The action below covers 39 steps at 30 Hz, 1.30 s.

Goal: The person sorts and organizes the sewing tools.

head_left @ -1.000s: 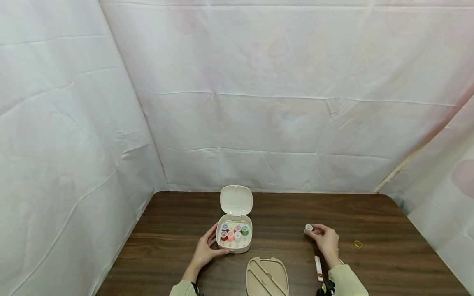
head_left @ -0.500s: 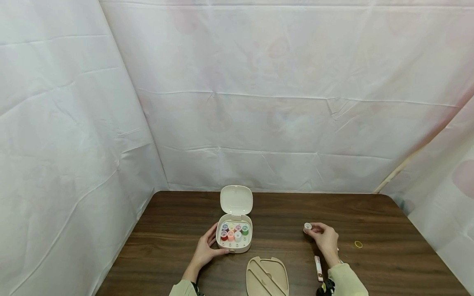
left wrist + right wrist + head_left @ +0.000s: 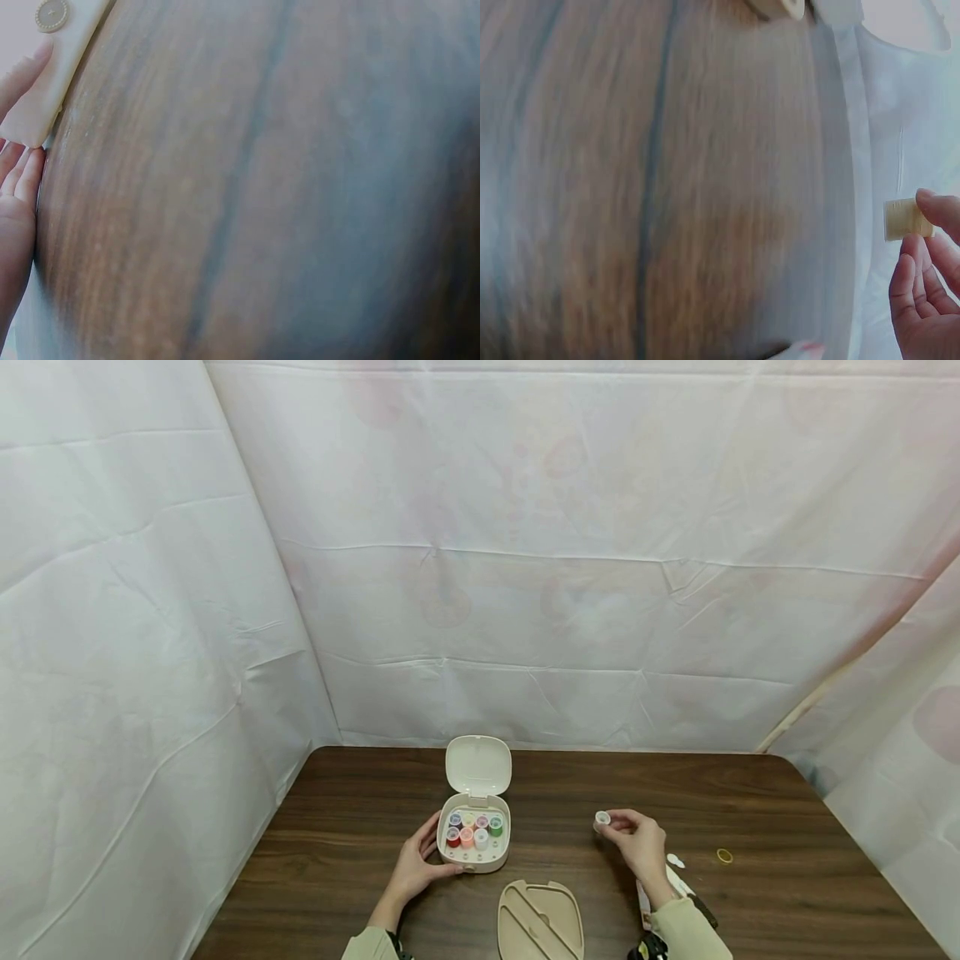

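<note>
A cream sewing box [image 3: 474,866] stands on the table with its lid [image 3: 478,766] raised. Several colored thread spools [image 3: 467,837] sit upright inside it, over the pegged base. My left hand [image 3: 411,870] grips the box from the left, thumb at the front by the round clasp [image 3: 52,13] and fingers along the side. To the right, my right hand [image 3: 639,846] pinches a pale cream thread spool [image 3: 906,220] between thumb and fingertips, held up with one end facing upward in the head view.
A beige grooved tray [image 3: 542,920] lies in front of the box. Near the right forearm are a narrow white strip [image 3: 642,897], a small white flat piece [image 3: 676,861] and a white-and-dark slender item [image 3: 678,882]. Farther right lies a yellow ring [image 3: 724,856]. White curtains surround the table.
My right hand has moved left toward the box with the spool, baring the white pieces beside its wrist. My left hand has stayed on the box.
</note>
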Motion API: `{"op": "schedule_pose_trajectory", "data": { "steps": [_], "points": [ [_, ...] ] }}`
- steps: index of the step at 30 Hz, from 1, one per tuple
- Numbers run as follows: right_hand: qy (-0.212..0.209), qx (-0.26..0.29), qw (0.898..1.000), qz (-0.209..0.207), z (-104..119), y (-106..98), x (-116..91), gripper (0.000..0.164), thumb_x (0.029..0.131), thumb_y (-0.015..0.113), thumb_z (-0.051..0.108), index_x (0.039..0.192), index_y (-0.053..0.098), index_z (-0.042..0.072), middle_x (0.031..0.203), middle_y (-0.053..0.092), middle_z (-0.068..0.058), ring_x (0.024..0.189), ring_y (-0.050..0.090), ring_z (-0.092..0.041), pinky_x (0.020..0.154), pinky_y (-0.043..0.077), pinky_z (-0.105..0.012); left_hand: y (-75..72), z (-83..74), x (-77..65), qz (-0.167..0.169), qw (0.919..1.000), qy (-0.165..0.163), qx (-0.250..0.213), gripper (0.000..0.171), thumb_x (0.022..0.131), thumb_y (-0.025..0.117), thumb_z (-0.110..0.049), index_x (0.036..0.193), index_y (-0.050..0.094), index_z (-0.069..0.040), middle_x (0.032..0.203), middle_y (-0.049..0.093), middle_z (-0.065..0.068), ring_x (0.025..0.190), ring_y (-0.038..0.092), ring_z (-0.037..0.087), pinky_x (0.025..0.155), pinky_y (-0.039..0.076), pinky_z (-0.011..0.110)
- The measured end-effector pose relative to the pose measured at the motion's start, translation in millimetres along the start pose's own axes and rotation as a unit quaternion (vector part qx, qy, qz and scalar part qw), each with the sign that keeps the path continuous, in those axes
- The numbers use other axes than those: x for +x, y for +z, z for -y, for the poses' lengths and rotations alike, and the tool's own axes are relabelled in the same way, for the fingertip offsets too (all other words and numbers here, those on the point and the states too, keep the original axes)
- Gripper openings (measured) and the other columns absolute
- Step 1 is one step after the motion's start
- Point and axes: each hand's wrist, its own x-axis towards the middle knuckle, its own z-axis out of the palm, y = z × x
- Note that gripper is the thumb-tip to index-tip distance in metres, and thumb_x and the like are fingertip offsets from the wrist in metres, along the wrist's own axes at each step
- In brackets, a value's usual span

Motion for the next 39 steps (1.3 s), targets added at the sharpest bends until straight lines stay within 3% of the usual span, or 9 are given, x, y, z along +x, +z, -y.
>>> {"op": "schedule_pose_trajectory", "data": {
  "steps": [27, 39],
  "points": [
    [-0.039, 0.115, 0.991, 0.061, 48.4, 40.7, -27.3, 0.019, 0.059, 0.080, 0.004, 0.074, 0.069, 0.005, 0.059, 0.060, 0.001, 0.052, 0.053, -0.008, 0.046, 0.045, -0.016, 2.9, -1.2, 1.4, -0.002, 1.0000, 0.001, 0.002, 0.095, 0.060, 0.080, -0.002, 0.136, 0.025, 0.006, 0.137, 0.027, 0.027, 0.123, 0.030, 0.037, 0.097, 0.033, 0.042],
    [-0.056, 0.134, 0.984, 0.100, 70.4, 58.5, -33.0, 0.019, 0.062, 0.080, 0.009, 0.077, 0.069, 0.004, 0.061, 0.059, 0.000, 0.053, 0.053, -0.007, 0.047, 0.046, -0.015, 3.7, -2.6, 1.5, -0.001, 1.0000, -0.002, 0.007, 0.094, 0.061, 0.080, -0.002, 0.136, 0.024, 0.007, 0.137, 0.026, 0.027, 0.123, 0.029, 0.038, 0.097, 0.033, 0.042]
  ]
}}
